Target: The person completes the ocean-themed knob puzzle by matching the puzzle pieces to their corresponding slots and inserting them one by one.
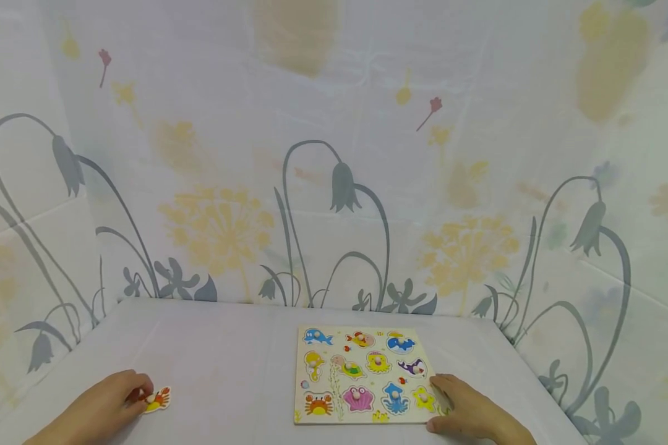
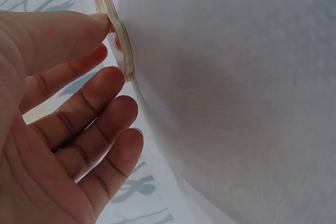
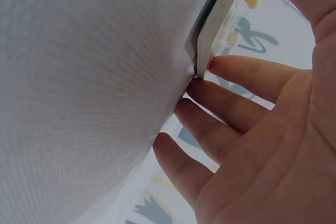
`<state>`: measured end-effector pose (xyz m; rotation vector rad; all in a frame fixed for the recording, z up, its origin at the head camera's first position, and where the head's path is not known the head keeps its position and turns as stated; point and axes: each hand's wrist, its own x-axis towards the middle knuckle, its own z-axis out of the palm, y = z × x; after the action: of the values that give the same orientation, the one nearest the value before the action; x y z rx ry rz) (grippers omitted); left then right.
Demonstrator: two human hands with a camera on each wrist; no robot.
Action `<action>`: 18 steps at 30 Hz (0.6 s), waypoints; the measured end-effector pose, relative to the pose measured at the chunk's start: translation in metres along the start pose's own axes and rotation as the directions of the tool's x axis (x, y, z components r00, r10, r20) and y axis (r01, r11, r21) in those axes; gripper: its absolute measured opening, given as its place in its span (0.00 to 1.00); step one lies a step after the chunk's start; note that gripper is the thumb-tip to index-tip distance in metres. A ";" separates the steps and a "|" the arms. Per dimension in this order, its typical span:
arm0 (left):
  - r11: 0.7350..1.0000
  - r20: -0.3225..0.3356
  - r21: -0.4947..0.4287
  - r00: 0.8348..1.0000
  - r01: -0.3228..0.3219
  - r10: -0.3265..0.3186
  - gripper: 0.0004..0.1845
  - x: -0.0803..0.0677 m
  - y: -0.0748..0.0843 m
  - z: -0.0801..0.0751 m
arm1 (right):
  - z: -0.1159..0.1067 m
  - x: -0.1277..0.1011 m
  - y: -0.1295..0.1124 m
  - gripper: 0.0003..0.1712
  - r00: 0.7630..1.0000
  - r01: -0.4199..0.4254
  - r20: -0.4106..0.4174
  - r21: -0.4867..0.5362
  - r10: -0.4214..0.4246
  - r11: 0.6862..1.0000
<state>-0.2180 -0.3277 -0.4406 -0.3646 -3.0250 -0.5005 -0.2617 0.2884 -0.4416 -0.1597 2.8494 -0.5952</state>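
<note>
In the head view my left hand (image 1: 114, 398) pinches a wooden knob puzzle piece (image 1: 159, 400), orange-red and yellow with a crab-like outline, at the left of the white table. Seen edge-on in the left wrist view, the piece (image 2: 124, 51) is by the thumb tip; the other fingers are loosely bent. To the right lies a wooden puzzle board (image 1: 328, 383) with sea animals, most bearing small knobs. A crab picture (image 1: 318, 404) in its near left corner shows no knob. My right hand (image 1: 470, 408) touches the board's right edge, fingers fairly straight, thumb at the near corner.
The white-covered table (image 1: 228, 364) runs back to a hanging flower-printed cloth (image 1: 334, 247), which also rises on both sides. Table surface separates the left hand from the board.
</note>
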 end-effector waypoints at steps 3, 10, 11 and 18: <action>0.999 -0.021 0.001 0.999 -0.038 0.038 0.07 0.000 0.000 0.001 | 0.000 0.001 0.000 0.56 1.000 -0.009 0.001 0.004 0.009 1.000; 0.999 -0.016 -0.008 0.999 -0.043 0.043 0.07 0.003 0.003 0.004 | 0.002 0.003 -0.002 0.57 0.999 -0.052 0.013 0.003 0.051 0.999; 0.999 -0.015 -0.007 0.999 -0.041 0.041 0.07 0.004 0.003 0.005 | 0.001 0.003 -0.002 0.57 0.999 -0.051 0.013 0.001 0.051 0.999; 1.000 -0.001 -0.009 1.000 -0.008 0.008 0.06 0.007 0.008 0.005 | -0.001 0.000 -0.003 0.55 1.000 -0.013 0.007 0.002 0.013 1.000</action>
<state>-0.2228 -0.3178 -0.4419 -0.3765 -3.0205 -0.5139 -0.2615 0.2861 -0.4396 -0.1427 2.8411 -0.5931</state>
